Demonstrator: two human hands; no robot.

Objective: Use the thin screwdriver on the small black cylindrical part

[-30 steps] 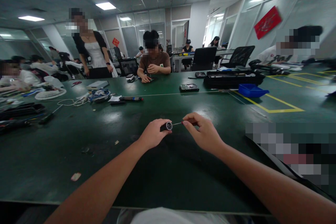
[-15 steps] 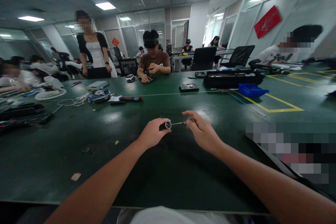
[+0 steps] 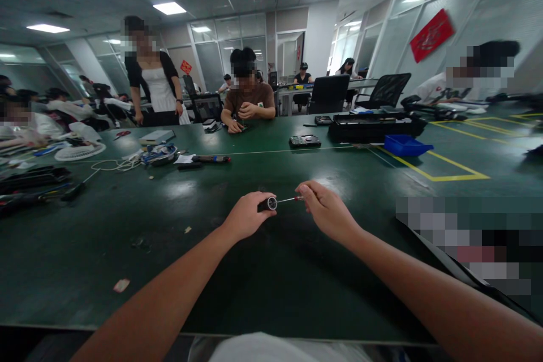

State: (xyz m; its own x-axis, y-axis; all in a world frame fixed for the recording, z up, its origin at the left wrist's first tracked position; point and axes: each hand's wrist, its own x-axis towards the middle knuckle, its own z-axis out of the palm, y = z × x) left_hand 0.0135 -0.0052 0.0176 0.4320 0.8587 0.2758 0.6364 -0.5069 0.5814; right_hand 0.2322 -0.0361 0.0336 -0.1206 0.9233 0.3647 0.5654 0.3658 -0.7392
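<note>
Your left hand (image 3: 246, 216) grasps a short black tube (image 3: 263, 203), thumb below and fingers above, its round, silver-rimmed end turned toward you and slightly to the right. Your right hand (image 3: 328, 209) pinches a thin screwdriver (image 3: 298, 198) by its red end, with the metal shaft running left to the tube's rim; whether the tip touches it, you cannot tell from here. Both things are between your hands, over the middle of the green tabletop (image 3: 263, 294), well in from its near edge. Toward the left of the near edge lies a paper scrap (image 3: 121, 285), and a smaller yellowish scrap (image 3: 188, 230) is closer to your left forearm. Farther toward the far edge you have a tangle of cable (image 3: 159, 154) on the left, a metal-topped box (image 3: 305, 141) near the middle, and a blue tray (image 3: 407, 146) on the right, just in front of a long black case (image 3: 377, 127). Across the far edge sits a person in a brown shirt (image 3: 250, 103).
</note>
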